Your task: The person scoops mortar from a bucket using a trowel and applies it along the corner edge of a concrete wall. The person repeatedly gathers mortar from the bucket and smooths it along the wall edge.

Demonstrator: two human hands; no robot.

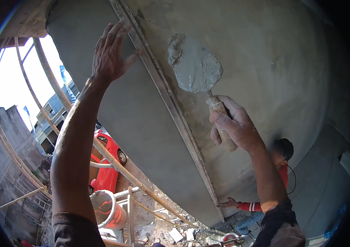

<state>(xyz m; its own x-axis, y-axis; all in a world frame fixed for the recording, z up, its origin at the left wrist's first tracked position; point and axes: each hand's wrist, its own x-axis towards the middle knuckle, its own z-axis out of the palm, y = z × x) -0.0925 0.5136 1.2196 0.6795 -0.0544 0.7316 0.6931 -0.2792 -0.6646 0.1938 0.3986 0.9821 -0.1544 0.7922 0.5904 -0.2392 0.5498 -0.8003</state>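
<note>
My left hand is raised with its fingers stretched out, against the upper part of a long straight strip that runs along the plastered wall. Nothing sits in its grasp. My right hand is wrapped round the worn handle of a trowel, blade upward. Wet grey mortar clings to the blade, thickest along its left edge. The blade is beside the strip, to its right; whether it touches the wall I cannot tell. At the strip's lower end rests another person's hand.
A person in a red top and dark cap stands below right. Scaffold poles cross on the left. A mortar-stained bucket stands at the lower left, with a red vehicle beyond. Rubble covers the ground.
</note>
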